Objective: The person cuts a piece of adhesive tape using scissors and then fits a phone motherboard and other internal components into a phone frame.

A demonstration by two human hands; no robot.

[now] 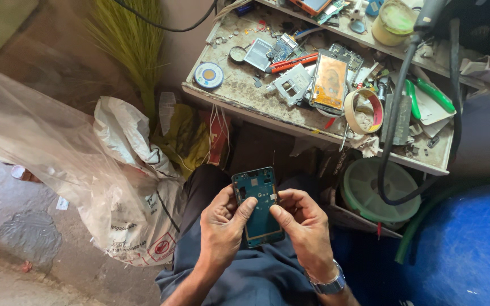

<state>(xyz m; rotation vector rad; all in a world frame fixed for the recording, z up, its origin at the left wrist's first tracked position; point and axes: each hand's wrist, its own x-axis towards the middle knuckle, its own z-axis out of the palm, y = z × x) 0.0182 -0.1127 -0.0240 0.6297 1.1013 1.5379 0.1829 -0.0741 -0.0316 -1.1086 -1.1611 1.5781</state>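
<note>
Both hands grip an opened phone frame [259, 205] over the lap, below the cluttered desk [239, 93]: left hand [222, 224] and right hand [306, 226] closed on its edges, thumbs pressing its teal inner face, apparently mid-inspection; prying further needs careful thumb pressure

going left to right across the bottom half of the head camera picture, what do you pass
Clear plastic sheet → white sack → left hand → opened teal phone body → right hand → green round lid → blue drum.
</note>
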